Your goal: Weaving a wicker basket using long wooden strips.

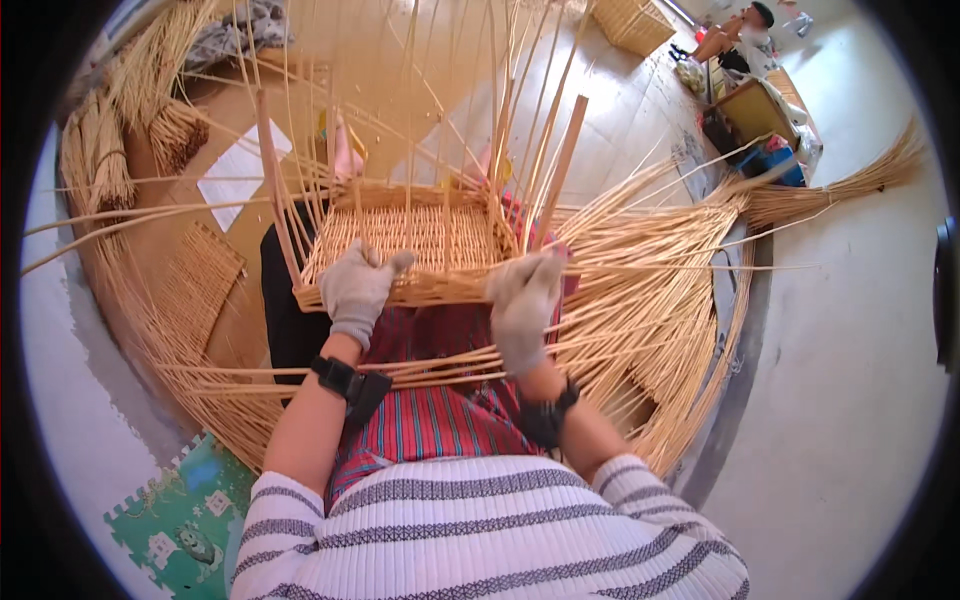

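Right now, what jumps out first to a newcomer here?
A half-woven wicker basket at centre, its uprights fanning upward, with the gloved left hand and right hand on its near rim. Loose willow rods sweep across the floor at right; a finished basket sits at top.

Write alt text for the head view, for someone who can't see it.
Two grey-gloved hands, left hand and right hand, grip the near rim of a half-woven rectangular wicker basket on the person's lap. Loose pale willow rods fan out across the floor to the right.
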Demonstrator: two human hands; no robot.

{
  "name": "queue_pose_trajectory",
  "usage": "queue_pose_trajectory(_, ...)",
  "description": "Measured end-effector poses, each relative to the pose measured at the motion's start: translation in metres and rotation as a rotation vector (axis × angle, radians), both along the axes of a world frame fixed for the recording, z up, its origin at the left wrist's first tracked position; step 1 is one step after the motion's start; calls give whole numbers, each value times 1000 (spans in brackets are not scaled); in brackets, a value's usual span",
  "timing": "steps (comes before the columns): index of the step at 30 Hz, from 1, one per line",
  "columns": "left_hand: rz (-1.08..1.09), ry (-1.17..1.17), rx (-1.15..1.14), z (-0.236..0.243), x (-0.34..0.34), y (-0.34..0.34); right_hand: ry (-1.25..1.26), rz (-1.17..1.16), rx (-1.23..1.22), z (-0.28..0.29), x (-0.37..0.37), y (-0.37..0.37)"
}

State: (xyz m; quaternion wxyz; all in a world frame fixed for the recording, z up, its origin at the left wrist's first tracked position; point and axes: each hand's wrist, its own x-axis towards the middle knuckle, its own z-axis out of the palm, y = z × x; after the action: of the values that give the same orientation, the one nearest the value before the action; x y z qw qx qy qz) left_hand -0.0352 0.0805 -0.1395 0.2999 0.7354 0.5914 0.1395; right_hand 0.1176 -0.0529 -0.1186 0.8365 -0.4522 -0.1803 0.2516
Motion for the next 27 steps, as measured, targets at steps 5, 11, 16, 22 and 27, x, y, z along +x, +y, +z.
queue_pose_trajectory(5, -23, -16, -7, 7, 4, -6, 24, 120, 88, -15, 36, -19)
queue_pose_trajectory(11, -394, -653, 49, 61, 35, -24, 156, -138, -100, -19, 78, -68)
queue_pose_trajectory(16, -298, -429, -876, 9, 71, -14, -200, 47, -355, 11, 92, -42)
queue_pose_trajectory(22, -171, -386, -707, 11, 83, -32, -1487, -98, -437, 47, 110, 122)
queue_pose_trajectory(27, -151, -407, -683, 8, 75, -26, -979, -165, -153, 14, 134, 47)
